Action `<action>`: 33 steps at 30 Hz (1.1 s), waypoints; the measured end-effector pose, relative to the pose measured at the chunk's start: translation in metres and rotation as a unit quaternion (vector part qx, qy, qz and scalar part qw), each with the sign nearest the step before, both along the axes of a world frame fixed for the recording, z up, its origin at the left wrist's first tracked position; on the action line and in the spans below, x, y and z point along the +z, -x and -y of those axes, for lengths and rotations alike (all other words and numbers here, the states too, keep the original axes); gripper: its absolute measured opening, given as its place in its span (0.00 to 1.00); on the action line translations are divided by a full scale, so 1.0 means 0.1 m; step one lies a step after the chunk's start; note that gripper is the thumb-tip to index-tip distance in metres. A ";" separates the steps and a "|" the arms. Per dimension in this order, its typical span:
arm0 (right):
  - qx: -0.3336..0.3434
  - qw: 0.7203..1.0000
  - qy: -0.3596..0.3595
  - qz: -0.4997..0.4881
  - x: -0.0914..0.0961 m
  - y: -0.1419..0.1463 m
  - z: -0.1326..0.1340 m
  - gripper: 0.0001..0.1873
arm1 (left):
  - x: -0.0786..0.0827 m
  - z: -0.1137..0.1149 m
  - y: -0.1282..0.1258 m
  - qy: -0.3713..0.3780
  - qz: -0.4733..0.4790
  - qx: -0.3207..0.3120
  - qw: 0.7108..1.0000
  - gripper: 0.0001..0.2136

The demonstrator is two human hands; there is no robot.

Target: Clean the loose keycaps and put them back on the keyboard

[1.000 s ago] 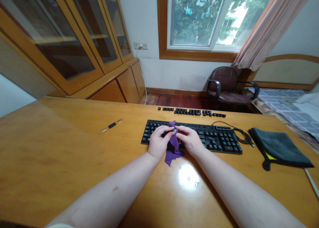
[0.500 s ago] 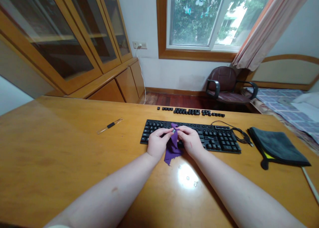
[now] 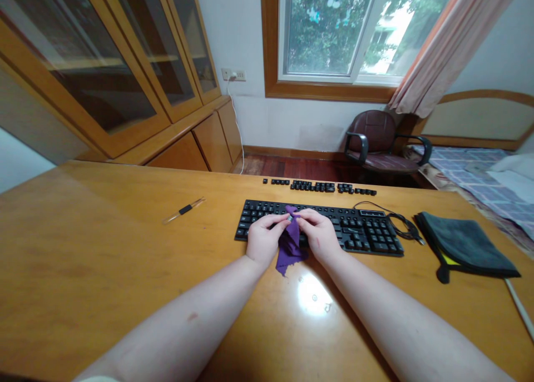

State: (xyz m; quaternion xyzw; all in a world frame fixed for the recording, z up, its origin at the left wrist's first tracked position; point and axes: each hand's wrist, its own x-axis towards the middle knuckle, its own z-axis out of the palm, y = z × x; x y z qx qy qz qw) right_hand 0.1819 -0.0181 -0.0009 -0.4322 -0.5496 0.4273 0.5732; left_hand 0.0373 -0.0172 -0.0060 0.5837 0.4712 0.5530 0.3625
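A purple cloth [image 3: 289, 253] hangs in folds from my fingertips over the front of a black keyboard [image 3: 371, 236]. My left hand [image 3: 264, 238] pinches it from the left, thumb and forefinger together. Facing it, my right hand [image 3: 320, 234] closes thumb and fingers on the cloth's upper part. Between the fingertips shows a small pale thing, too tiny to make out. The keyboard's top row has bare key posts, and my hands hide part of its middle. Behind it, loose black keycaps [image 3: 312, 186] lie in rows along the desk's far edge.
Left on the desk [image 3: 125, 248] lies a thin clear tool with a black grip [image 3: 185, 209]. Right of the keyboard are its coiled cable [image 3: 403, 226] and a folded grey towel [image 3: 467, 246]. Beyond the desk stand a chair [image 3: 373, 143] and a glass-fronted cabinet [image 3: 167, 115].
The purple cloth's folds have shifted slightly between my fingertips, its hanging end moving a little right. Both hands stay nearly in place.
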 end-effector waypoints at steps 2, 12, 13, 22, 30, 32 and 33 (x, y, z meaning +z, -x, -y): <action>0.017 1.000 0.001 0.014 0.00 0.01 0.01 0.09 | 0.01 0.01 0.00 -0.012 0.003 0.001 1.000 0.07; -0.017 1.000 0.001 0.018 0.01 -0.03 -0.03 0.05 | 0.03 0.01 -0.01 -0.011 -0.002 -0.008 1.000 0.07; -0.016 1.000 0.004 0.017 0.01 -0.03 -0.03 0.05 | 0.03 0.01 -0.01 -0.016 -0.003 -0.006 1.000 0.07; 0.005 0.999 0.030 0.021 0.01 -0.02 -0.01 0.11 | 0.01 -0.01 -0.01 -0.031 0.012 -0.025 0.999 0.10; 0.023 0.999 0.029 0.002 -0.02 -0.05 -0.03 0.11 | 0.08 -0.01 -0.02 0.005 0.045 -0.068 0.997 0.13; 0.021 0.999 0.028 0.006 -0.02 -0.04 -0.03 0.11 | 0.03 -0.03 -0.03 0.037 0.089 -0.080 0.992 0.15; 0.020 0.999 0.027 0.008 -0.02 -0.04 -0.03 0.12 | 0.01 -0.04 -0.03 0.045 0.103 -0.078 0.991 0.15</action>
